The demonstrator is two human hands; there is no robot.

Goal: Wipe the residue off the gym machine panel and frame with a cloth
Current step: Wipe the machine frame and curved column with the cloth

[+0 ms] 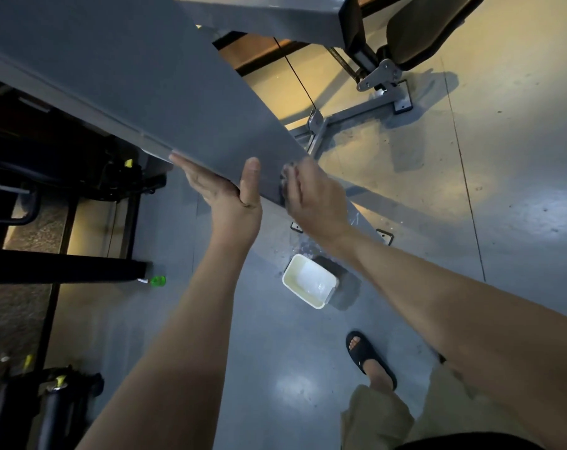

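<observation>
The grey gym machine panel (pixel 165 92) slants from upper left down to the middle of the view. My left hand (pixel 227 196) braces its lower edge, fingers straight along the underside and thumb up on the face. My right hand (pixel 314 196) presses a pale cloth (pixel 287 177) against the panel's lower right corner; the hand is blurred and hides most of the cloth. The grey frame (pixel 347 118) with its floor feet stands beyond the panel.
A cream tub (pixel 308 280) holding water sits on the wet grey floor below my hands. A green bottle (pixel 157 280) lies to the left by black machine parts (pixel 64 264). A padded seat (pixel 428 30) is top right. My sandalled foot (pixel 370 358) stands lower right.
</observation>
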